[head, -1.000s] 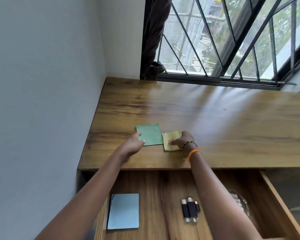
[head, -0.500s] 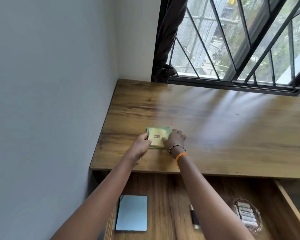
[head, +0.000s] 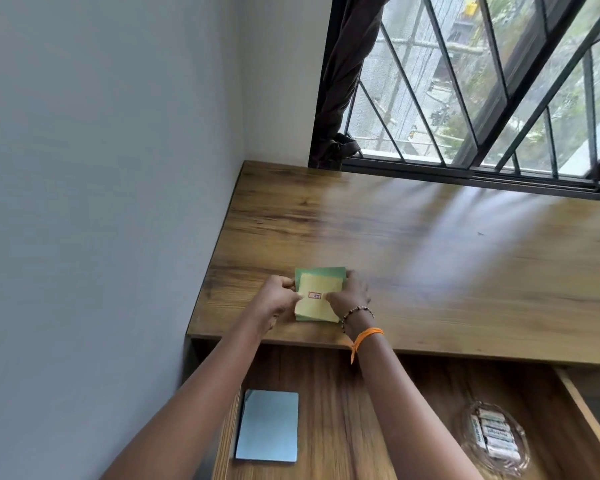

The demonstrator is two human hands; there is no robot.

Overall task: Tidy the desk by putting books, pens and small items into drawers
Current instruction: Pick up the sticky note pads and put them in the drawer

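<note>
Hands meet at the desk's (head: 430,271) near-left area: left hand (head: 278,301) pinches the left edge of a yellow booklet (head: 314,304) stacked on a green booklet (head: 326,271); right hand (head: 349,296) grips the right edge. Open drawer (head: 343,410) below holds a blue notebook (head: 267,426) and a clear dish (head: 492,438) of small items.

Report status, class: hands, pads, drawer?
Left hand and right hand grip stacked pads on desk. Drawer open below, path clear.
</note>
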